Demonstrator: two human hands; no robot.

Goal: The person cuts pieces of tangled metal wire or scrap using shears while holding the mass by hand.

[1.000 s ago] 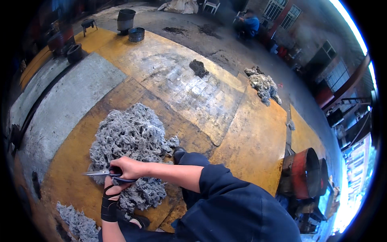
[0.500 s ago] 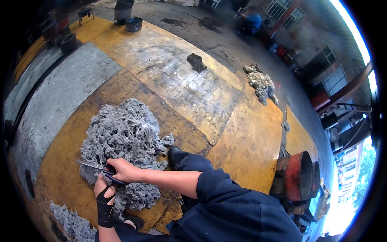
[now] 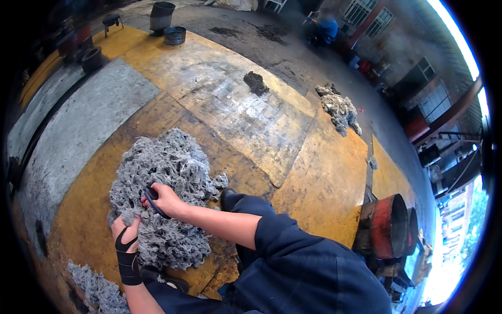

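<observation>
A large heap of grey, shaggy fibre waste [image 3: 167, 157] lies on the floor before me. My right hand [image 3: 170, 201] is over the heap, closed round the dark handles of a pair of scissors [image 3: 157, 205]. The blades point up and left against the fibres and are partly lost among them. Below it, at the heap's left edge, my left hand [image 3: 125, 231] wears a black wrist support [image 3: 128, 266]. Its fingers pinch a tuft of the grey fibre [image 3: 129, 213].
My shoe [image 3: 228, 199] touches the heap's right side. More grey fibre [image 3: 97, 285] lies at lower left. Farther off are a dark clump [image 3: 255, 83], a pale fibre pile [image 3: 340, 109] and a red drum [image 3: 388, 227] at right. A person in blue [image 3: 327, 29] sits far back.
My right hand has moved up and right with the scissors, turning the blades from pointing left to up over the heap. My left hand has shifted slightly left and up.
</observation>
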